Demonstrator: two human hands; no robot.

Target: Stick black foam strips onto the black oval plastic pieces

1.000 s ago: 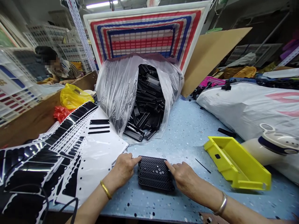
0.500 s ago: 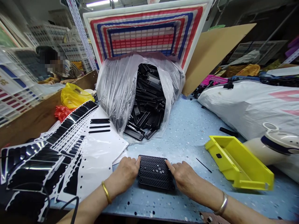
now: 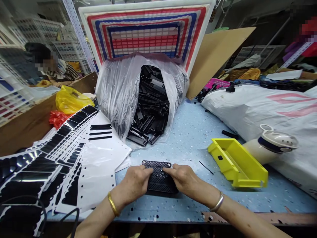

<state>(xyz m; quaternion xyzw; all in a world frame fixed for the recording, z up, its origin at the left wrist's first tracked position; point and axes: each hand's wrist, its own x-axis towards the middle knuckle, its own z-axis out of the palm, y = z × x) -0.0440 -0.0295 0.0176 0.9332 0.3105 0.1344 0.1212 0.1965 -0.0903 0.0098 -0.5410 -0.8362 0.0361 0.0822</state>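
A black lattice-patterned plate, made up of several strips lying side by side, rests on the table in front of me. Small pale rings lie loose on its middle, and one ring shows at each far corner. My left hand wraps the plate's left side, fingers curled and a fingertip pressed on its top. From the right edge my right hand grips it the same way, a fingertip near the rings. Whether a tiny part sits under either fingertip is hidden.
Behind the plate, a clear plastic bag spills black strips. Sheets of black stickers spread at left. To the right are a yellow bin, a thin black stick, a bottle and a white sack. A person sits far left.
Both hands have shifted from the plate's far corners to the row just nearer me, uncovering the corner rings. The whole view has swung slightly right.
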